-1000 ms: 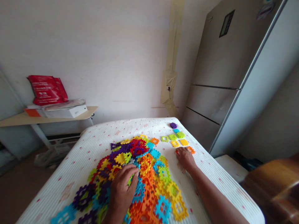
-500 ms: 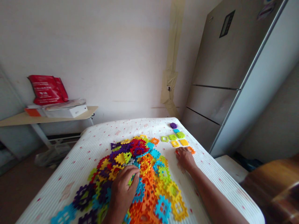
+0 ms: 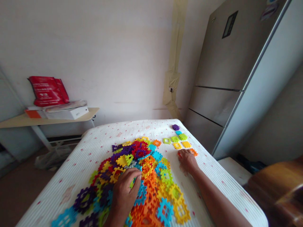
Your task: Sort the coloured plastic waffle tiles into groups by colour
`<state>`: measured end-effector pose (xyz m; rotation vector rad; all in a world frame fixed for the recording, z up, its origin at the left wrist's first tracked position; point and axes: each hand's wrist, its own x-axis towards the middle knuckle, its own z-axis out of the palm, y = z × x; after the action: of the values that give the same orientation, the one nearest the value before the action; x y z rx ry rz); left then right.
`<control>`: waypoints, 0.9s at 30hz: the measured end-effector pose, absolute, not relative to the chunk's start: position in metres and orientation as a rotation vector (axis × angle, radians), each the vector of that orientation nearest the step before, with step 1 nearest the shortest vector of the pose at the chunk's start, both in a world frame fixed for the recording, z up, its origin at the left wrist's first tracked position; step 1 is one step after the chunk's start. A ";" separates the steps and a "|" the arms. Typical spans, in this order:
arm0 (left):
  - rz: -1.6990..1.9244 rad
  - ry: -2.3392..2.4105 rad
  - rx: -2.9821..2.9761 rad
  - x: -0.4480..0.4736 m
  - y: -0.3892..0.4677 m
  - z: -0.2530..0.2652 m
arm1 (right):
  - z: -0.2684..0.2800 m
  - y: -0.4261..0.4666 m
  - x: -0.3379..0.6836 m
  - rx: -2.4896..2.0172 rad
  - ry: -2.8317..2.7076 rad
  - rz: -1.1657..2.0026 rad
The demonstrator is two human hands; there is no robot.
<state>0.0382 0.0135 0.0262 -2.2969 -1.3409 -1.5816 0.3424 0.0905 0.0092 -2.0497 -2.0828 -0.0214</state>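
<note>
My right hand (image 3: 188, 160) rests on the right side of the table, its fingers bent down over an orange gear-edged building tile, of which only a sliver shows beside the fingertips. Touching or close beside its fingers lies another orange tile (image 3: 193, 152). Above the pile of plastic tiles (image 3: 151, 186) is my left hand (image 3: 126, 187), fingers curled and thumb near the index finger. Whatever it may hold is hidden. Beyond my right hand, two yellow tiles (image 3: 186, 144), several green tiles (image 3: 175, 139), a blue tile (image 3: 178, 132) and purple tiles (image 3: 175, 127) lie in rows.
The table (image 3: 94, 138) has a white ribbed cover with red specks. A grey refrigerator (image 3: 220, 78) stands to the right. At the left, a side table (image 3: 19, 121) bears a white box (image 3: 68, 113) and a red bag (image 3: 48, 91). A wall is behind.
</note>
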 end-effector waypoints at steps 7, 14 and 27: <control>-1.583 -1.318 -2.279 0.038 0.013 0.026 | 0.008 0.091 0.342 -2.063 -2.082 -0.021; -1.569 -1.312 -2.293 0.039 0.013 0.027 | 0.006 0.092 0.343 -2.075 -2.098 -0.040; -1.543 -1.318 -2.301 0.038 0.014 0.024 | 0.009 0.089 0.339 -1.921 -2.048 -0.072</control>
<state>0.0380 0.0136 0.0236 -2.3009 -1.3184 -1.5430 0.3395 0.0893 0.0092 -1.9212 -2.0482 -0.0719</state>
